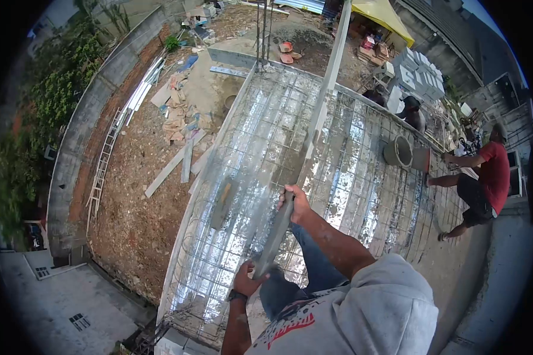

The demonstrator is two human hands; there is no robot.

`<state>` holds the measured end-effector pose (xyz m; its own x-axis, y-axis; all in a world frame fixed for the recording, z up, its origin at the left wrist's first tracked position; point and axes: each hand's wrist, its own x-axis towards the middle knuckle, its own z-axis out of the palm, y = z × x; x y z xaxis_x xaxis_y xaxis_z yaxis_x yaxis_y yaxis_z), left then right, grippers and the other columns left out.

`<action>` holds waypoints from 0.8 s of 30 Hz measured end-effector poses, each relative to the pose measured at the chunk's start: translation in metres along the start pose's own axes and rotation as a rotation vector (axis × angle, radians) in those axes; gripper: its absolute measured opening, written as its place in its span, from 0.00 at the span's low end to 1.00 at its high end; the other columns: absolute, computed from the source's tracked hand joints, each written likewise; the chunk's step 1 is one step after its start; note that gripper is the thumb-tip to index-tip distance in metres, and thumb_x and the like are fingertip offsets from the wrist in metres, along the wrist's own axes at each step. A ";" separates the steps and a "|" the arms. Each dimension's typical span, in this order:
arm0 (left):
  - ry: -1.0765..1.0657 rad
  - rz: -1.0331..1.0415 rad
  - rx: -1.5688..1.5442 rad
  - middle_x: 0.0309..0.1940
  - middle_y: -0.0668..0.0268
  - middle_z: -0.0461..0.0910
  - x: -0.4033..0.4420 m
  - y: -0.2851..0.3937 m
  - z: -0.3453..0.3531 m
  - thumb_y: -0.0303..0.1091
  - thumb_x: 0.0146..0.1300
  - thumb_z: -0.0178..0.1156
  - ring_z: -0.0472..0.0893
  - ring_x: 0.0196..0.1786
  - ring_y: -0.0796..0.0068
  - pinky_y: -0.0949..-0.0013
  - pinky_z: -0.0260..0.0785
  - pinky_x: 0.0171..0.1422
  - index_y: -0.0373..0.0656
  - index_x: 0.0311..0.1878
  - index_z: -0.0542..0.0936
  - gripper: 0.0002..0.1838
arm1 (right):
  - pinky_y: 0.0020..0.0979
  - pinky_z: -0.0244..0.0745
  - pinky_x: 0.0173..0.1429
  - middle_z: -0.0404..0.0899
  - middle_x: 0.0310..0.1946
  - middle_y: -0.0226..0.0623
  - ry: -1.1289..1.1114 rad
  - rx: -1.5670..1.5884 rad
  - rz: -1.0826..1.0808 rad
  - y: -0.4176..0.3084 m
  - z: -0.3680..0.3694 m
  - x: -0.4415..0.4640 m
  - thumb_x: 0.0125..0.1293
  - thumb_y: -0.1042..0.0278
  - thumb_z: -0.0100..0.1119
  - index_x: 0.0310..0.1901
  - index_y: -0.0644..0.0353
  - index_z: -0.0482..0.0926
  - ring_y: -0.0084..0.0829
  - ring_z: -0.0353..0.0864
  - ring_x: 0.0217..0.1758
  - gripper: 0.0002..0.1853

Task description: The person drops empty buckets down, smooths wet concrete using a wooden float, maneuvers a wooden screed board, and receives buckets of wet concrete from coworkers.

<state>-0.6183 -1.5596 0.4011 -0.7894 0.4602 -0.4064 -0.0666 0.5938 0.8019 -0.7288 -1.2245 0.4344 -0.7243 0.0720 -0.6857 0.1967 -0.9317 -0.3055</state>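
Observation:
Both my hands are on a long, straight grey bar [276,235] that looks like a screed board, smeared with cement. It slants from near my knees to beyond the far edge of the rebar-covered deck [266,142]. My right hand [297,203] is wrapped round the bar partway up. Lower down, my left hand [250,280], with a watch on the wrist, grips its near end. To the left of the bar lies a float [224,203] with a wooden handle, resting on the rebar mesh.
A person in a red shirt [495,168] bends at the right beside a bucket [398,152] and a reddish container [421,159]. Another person's head [411,105] shows past the deck edge. Down on the ground at left are planks [174,165] and a ladder [102,165].

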 end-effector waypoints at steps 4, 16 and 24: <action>-0.112 0.139 -0.087 0.48 0.54 0.83 -0.002 0.096 -0.043 0.44 0.51 0.79 0.84 0.48 0.65 0.62 0.78 0.54 0.35 0.62 0.72 0.40 | 0.36 0.76 0.37 0.75 0.23 0.32 -0.091 -0.026 -0.115 0.018 0.043 -0.086 0.64 0.55 0.59 0.37 0.56 0.75 0.33 0.77 0.26 0.12; -0.252 0.172 -0.173 0.28 0.68 0.82 -0.038 0.253 -0.042 0.34 0.60 0.73 0.78 0.28 0.81 0.73 0.72 0.32 0.38 0.42 0.79 0.14 | 0.35 0.77 0.36 0.78 0.25 0.37 -0.351 0.055 -0.449 -0.052 0.096 -0.248 0.65 0.60 0.57 0.43 0.65 0.77 0.34 0.79 0.24 0.15; -0.281 0.576 0.050 0.28 0.60 0.84 -0.017 0.349 -0.003 0.35 0.54 0.77 0.82 0.30 0.73 0.67 0.74 0.37 0.37 0.38 0.79 0.17 | 0.37 0.78 0.47 0.82 0.34 0.43 -0.496 -0.164 -0.893 -0.135 0.062 -0.355 0.66 0.52 0.60 0.58 0.69 0.72 0.36 0.83 0.39 0.28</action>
<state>-0.6300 -1.3625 0.6893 -0.5000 0.8658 -0.0216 0.3537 0.2269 0.9074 -0.5394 -1.1466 0.7598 -0.8344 0.5234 0.1730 -0.4852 -0.5486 -0.6809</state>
